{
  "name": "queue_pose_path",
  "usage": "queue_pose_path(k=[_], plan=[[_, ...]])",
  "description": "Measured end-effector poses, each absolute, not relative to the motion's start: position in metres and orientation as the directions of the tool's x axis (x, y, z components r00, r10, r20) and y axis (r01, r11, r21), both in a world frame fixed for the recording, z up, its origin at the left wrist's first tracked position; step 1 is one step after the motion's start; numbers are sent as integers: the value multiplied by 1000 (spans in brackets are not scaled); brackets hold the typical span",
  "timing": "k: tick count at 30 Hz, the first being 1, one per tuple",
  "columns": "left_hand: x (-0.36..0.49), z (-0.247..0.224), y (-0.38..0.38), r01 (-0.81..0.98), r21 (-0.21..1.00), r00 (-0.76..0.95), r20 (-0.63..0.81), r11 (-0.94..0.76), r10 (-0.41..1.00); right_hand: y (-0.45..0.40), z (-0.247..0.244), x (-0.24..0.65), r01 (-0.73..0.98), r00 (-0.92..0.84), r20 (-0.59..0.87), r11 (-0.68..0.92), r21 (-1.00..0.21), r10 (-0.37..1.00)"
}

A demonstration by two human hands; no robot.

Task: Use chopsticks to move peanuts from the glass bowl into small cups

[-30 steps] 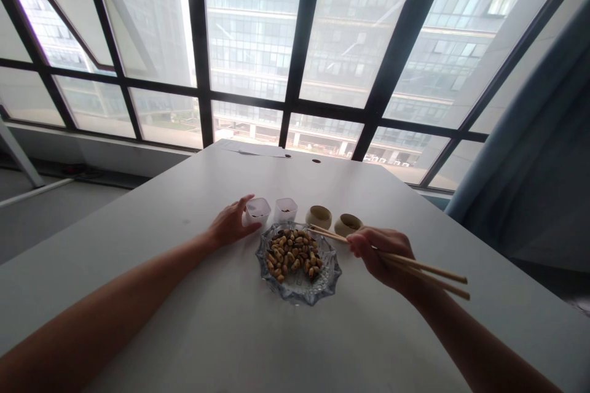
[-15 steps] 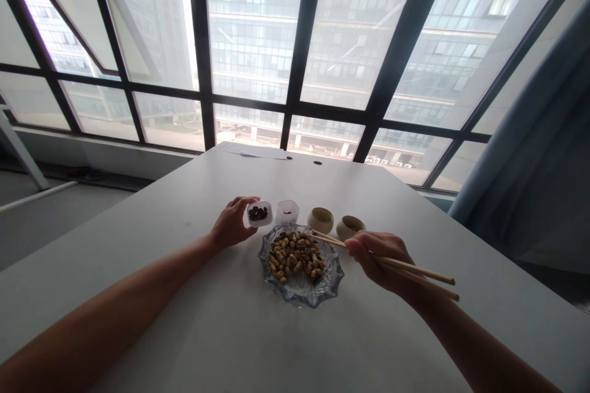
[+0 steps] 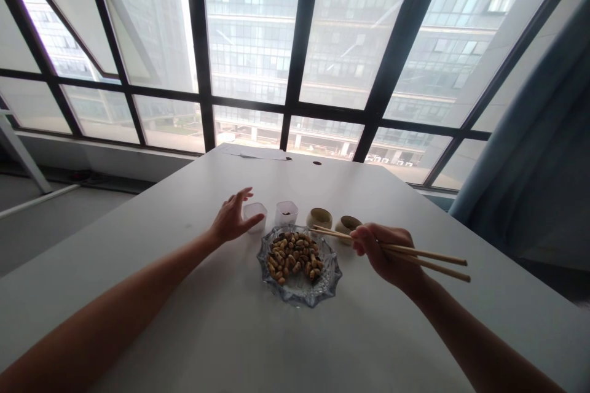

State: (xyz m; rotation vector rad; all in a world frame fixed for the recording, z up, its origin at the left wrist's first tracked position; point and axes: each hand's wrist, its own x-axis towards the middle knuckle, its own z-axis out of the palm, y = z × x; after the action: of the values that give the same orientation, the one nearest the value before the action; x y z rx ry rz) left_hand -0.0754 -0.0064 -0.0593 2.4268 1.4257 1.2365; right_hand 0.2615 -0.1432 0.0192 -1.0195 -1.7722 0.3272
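My left hand [image 3: 235, 216] is open beside a small translucent plastic cup [image 3: 255, 212], thumb and fingers spread around its near side; whether the skin touches it I cannot tell. In my right hand [image 3: 386, 252] is a pair of wooden chopsticks [image 3: 426, 256], their tips over the far rim of a scalloped glass bowl [image 3: 329, 291]. Mixed nuts [image 3: 295, 255] fill much of that bowl. Nothing shows between the chopstick tips. A second translucent cup [image 3: 286, 214] holds a few dark bits. Right of it stand two round beige cups [image 3: 319, 218], the nearer one partly behind my right hand.
All of this rests on a white table [image 3: 184, 319]. Sheets of paper [image 3: 253, 151] lie at its far end, near two dark round holes. Beyond are large black-framed windows [image 3: 290, 73], with a blue curtain [image 3: 520, 135] at the right.
My left hand has let go of the left plastic cup, which went from tilted toward me to upright. My right hand has shifted slightly right and up with the chopsticks.
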Motion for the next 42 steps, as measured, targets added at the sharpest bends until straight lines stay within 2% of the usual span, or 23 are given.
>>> queue_pose_path(k=[3, 6, 9, 11, 14, 18, 20, 22, 26, 32, 34, 37, 40, 42], plan=[[-58, -36, -4, 713, 397, 292, 581, -578, 760, -142, 19, 264, 511, -51, 679, 603, -613, 733], [-33, -18, 3, 753, 331, 403, 451, -569, 796, -140, 20, 265, 509, 28, 677, 573, -643, 735], [-10, -11, 11, 779, 339, 449, 283, -527, 847, -140, 22, 264, 494, 30, 673, 575, -653, 739], [-1, -11, 14, 786, 351, 452, 234, -509, 861, -140, 23, 263, 484, 26, 670, 578, -658, 742], [4, -14, 15, 746, 322, 503, 302, -583, 810, -141, 23, 263, 464, 10, 667, 587, -663, 745], [-1, -15, 13, 672, 191, 605, 415, -716, 679, -134, 14, 258, 438, 43, 694, 611, -659, 718], [-3, -14, 12, 670, 152, 623, 418, -727, 661, -121, 7, 250, 429, 52, 716, 632, -645, 696], [-5, -12, 12, 679, 126, 629, 408, -723, 662, -103, 2, 241, 419, -11, 723, 660, -624, 691], [-6, -9, 10, 696, 93, 629, 399, -712, 667, -65, 0, 221, 401, -79, 641, 613, -681, 764], [-6, -8, 9, 708, 115, 618, 378, -697, 689, -63, 15, 219, 352, -10, 603, 567, -744, 797], [-6, -10, 11, 721, 126, 604, 370, -682, 706, -76, 22, 228, 322, 1, 556, 526, -787, 831], [-6, -13, 14, 745, 145, 577, 350, -651, 738, -98, 34, 243, 314, -115, 308, 329, -891, 944], [-11, -15, 15, 757, 167, 558, 338, -632, 758, -112, 37, 254, 415, -298, 81, 206, -886, 951], [-19, -17, 13, 755, 187, 543, 360, -628, 759, -114, 33, 256, 444, -317, 39, 185, -877, 948]])
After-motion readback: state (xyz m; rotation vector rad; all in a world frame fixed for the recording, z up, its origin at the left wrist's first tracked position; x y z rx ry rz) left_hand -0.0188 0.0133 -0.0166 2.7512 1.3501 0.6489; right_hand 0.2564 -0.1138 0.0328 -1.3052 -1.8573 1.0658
